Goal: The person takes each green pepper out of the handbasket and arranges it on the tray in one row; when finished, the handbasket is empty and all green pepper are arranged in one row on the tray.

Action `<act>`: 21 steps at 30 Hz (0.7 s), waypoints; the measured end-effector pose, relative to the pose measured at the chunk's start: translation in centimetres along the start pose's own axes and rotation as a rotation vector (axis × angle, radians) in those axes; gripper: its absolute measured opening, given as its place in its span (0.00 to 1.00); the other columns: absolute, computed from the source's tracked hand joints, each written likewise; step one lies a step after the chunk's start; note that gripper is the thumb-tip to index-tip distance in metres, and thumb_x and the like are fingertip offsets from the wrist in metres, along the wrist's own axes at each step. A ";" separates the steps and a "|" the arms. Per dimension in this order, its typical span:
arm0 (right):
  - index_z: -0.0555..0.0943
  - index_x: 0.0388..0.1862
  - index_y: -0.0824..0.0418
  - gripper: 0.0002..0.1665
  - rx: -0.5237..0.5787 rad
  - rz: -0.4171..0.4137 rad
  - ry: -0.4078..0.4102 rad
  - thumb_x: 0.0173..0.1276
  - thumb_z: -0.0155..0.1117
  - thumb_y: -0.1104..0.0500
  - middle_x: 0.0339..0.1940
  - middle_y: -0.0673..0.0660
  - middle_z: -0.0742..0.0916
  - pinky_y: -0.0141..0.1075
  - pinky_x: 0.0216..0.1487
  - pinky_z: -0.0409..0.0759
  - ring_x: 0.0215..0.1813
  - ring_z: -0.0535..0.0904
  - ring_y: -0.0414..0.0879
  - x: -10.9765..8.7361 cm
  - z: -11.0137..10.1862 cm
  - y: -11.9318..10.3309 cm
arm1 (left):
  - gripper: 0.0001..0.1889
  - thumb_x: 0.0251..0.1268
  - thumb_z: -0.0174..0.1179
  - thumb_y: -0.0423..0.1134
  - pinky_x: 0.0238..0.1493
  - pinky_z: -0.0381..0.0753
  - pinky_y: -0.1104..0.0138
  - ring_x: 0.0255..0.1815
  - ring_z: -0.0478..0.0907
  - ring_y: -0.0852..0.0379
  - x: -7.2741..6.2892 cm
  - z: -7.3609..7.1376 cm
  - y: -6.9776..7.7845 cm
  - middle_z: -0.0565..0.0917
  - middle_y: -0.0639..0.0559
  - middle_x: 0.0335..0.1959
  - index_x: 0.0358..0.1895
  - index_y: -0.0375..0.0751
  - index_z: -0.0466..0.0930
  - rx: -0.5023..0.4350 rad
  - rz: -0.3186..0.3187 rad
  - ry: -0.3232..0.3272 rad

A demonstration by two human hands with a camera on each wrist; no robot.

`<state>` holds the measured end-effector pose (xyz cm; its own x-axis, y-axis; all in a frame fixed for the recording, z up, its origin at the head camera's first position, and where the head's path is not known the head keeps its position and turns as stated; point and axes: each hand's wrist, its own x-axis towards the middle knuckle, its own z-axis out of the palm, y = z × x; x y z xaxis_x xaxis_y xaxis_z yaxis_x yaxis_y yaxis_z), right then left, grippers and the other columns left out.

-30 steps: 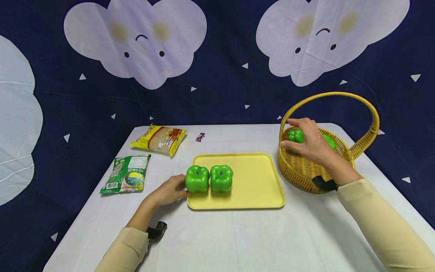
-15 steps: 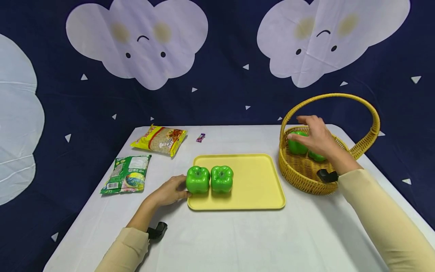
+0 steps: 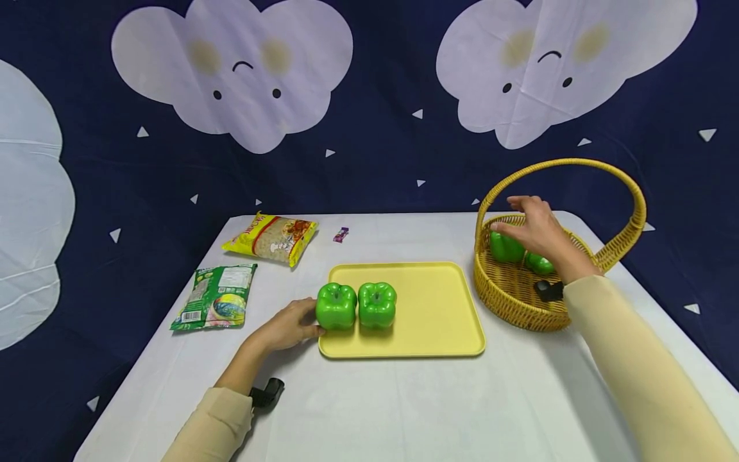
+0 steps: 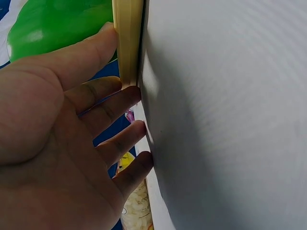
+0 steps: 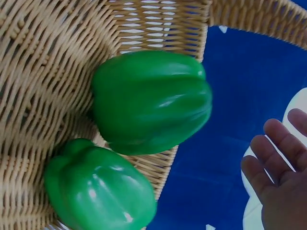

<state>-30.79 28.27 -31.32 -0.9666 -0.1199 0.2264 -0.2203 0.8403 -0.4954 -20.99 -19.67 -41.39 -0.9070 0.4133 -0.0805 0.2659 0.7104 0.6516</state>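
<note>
Two shiny green bell peppers stand side by side on the left part of a yellow tray (image 3: 433,314), the left pepper (image 3: 336,308) close to the right pepper (image 3: 377,307). My left hand (image 3: 288,325) rests at the tray's left edge; in the left wrist view its thumb and fingertips touch the rim (image 4: 128,43). Over a wicker basket (image 3: 502,298), my right hand (image 3: 539,230) hovers with spread fingers and holds nothing. Inside lie a larger-looking green bell pepper (image 5: 151,103) and another green bell pepper (image 5: 103,189); the right wrist view has the hand apart from both.
The basket's tall handle (image 3: 568,162) arches above my right hand. At the left lie a yellow food packet (image 3: 277,237) and a green packet (image 3: 216,296). A small purple wrapped candy (image 3: 340,235) is near the back edge. Behind hangs a dark blue cloth.
My right hand has risen slightly and shifted right, off the bell pepper it was around. Both peppers in the basket now sit nearer the front. My left hand stays put.
</note>
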 end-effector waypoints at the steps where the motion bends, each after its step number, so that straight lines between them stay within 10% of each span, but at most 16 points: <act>1: 0.61 0.69 0.69 0.50 0.001 0.006 -0.002 0.60 0.63 0.38 0.62 0.73 0.69 0.62 0.63 0.61 0.65 0.58 0.67 0.1 0.1 0.2 | 0.27 0.57 0.65 0.39 0.71 0.57 0.42 0.69 0.64 0.37 0.0 0.0 0.0 0.75 0.40 0.63 0.61 0.39 0.72 0.001 0.006 0.000; 21: 0.55 0.72 0.68 0.51 0.005 0.120 -0.074 0.63 0.59 0.37 0.66 0.74 0.64 0.63 0.66 0.60 0.66 0.58 0.68 0.5 1.7 3.6 | 0.27 0.57 0.64 0.39 0.71 0.57 0.42 0.68 0.65 0.38 0.0 0.0 -0.2 0.75 0.41 0.62 0.61 0.39 0.72 0.001 0.020 -0.003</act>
<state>-32.31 30.31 -34.40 -0.9930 -0.0578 0.1033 -0.1035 0.8481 -0.5196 -21.04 -19.77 -41.54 -0.9004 0.4293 -0.0700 0.2843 0.7025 0.6524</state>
